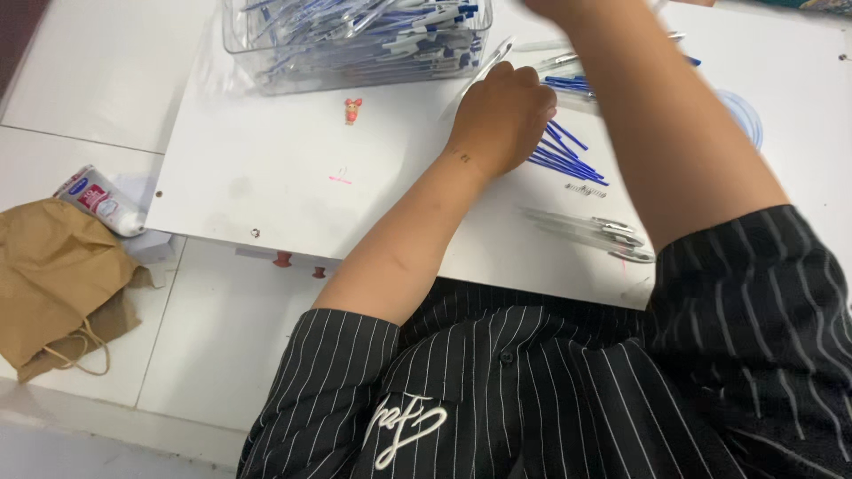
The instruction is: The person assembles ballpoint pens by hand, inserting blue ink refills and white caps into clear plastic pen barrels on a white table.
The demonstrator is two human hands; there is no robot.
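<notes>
Head view: left hand (501,115) curled into a loose fist over a clear pen barrel (486,69), fingers closed on it, knuckles beside the fan of blue refills (566,155) on the white board (266,177); right hand (568,9) mostly beyond the top edge, blurred, finger state impossible to tell; small springs (586,189) just below the refills; finished clear pens (590,232) near the board's front edge; full clear bin of pens (355,40) at the far side. Likely risks: forearm sweeping refills and springs askew; pens near the edge rolling off to the floor; springs easily lost.
</notes>
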